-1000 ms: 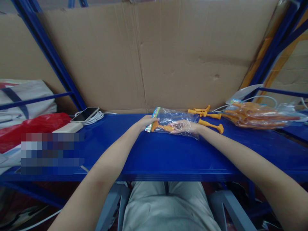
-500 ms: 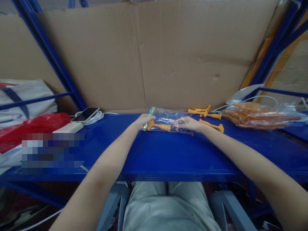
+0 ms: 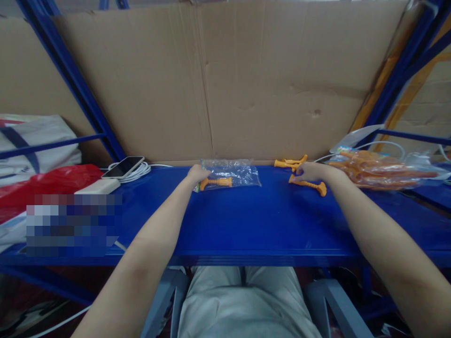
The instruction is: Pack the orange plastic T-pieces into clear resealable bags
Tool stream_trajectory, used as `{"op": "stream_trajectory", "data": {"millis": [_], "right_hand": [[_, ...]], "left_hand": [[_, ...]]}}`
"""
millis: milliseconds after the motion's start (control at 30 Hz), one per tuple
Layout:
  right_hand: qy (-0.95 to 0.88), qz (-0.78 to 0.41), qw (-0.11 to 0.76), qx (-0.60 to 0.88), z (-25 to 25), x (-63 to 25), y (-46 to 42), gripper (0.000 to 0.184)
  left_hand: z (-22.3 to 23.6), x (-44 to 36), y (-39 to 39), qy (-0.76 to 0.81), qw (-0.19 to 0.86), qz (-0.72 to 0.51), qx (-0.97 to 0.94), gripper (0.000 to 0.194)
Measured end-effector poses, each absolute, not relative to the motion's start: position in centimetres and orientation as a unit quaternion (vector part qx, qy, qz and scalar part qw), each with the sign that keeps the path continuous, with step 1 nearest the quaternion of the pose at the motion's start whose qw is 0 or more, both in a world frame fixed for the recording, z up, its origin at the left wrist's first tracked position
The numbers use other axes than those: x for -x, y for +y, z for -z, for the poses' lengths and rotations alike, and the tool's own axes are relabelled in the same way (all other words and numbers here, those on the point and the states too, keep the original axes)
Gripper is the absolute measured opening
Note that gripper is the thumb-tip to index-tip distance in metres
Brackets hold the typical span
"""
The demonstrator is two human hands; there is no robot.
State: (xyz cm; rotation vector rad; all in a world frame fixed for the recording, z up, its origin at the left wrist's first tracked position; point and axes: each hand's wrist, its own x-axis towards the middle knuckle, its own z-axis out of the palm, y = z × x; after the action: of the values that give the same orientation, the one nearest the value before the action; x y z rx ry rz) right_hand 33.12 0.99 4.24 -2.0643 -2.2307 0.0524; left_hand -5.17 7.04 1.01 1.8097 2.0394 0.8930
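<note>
My left hand point(image 3: 199, 174) is closed on the printed end of a clear plastic bag point(image 3: 243, 172), which lies flat on the blue table. Inside the bag is an orange plastic piece point(image 3: 220, 181) with a ridged shaft and a bent, hammer-like end. To the right, my right hand point(image 3: 312, 172) has its fingers and thumb closed at the left end of a loose orange plastic piece point(image 3: 312, 185) of similar shape, still resting on the table. Just behind those fingers lie more orange pieces point(image 3: 287, 163), partly hidden by the hand.
A heap of bagged orange pieces point(image 3: 380, 170) sits at the right. On the left are a phone point(image 3: 124, 167) on a coiled white cable point(image 3: 139, 172), a white box point(image 3: 98, 187) and a red plastic bag point(image 3: 52, 180). Cardboard point(image 3: 264, 84) stands behind the blue table point(image 3: 239, 225).
My right hand has left the clear bag and moved right to the loose orange piece. My left hand has shifted the bag, with the piece inside, a little to the left.
</note>
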Motion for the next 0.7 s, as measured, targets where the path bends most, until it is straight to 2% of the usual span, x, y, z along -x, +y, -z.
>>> {"op": "stream_trajectory", "data": {"millis": [133,300,467,567,700], "right_hand": [[-0.718,-0.03,0.03,0.695,-3.8,-32.9,0.5,0.032],[-0.704,-0.095,-0.018,0.704,-3.7,-31.6,-0.1,0.05],[-0.673,-0.131,-0.069,0.724,-4.1,-29.6,-0.6,0.057],[-0.698,-0.124,-0.058,0.703,-4.3,-28.2,-1.3,0.049],[-0.741,-0.145,-0.027,0.656,-4.1,-27.2,-2.0,0.025]], "left_hand": [[-0.9,5.9,7.2,0.712,0.103,-0.289,-0.631,0.007],[-0.7,6.7,7.2,0.71,0.153,-0.256,-0.638,0.009],[-0.8,7.1,7.1,0.709,0.164,-0.25,-0.639,0.009],[-0.7,7.1,7.2,0.708,0.144,-0.246,-0.646,0.01],[-0.6,7.1,7.3,0.71,0.103,-0.238,-0.655,0.006]]}}
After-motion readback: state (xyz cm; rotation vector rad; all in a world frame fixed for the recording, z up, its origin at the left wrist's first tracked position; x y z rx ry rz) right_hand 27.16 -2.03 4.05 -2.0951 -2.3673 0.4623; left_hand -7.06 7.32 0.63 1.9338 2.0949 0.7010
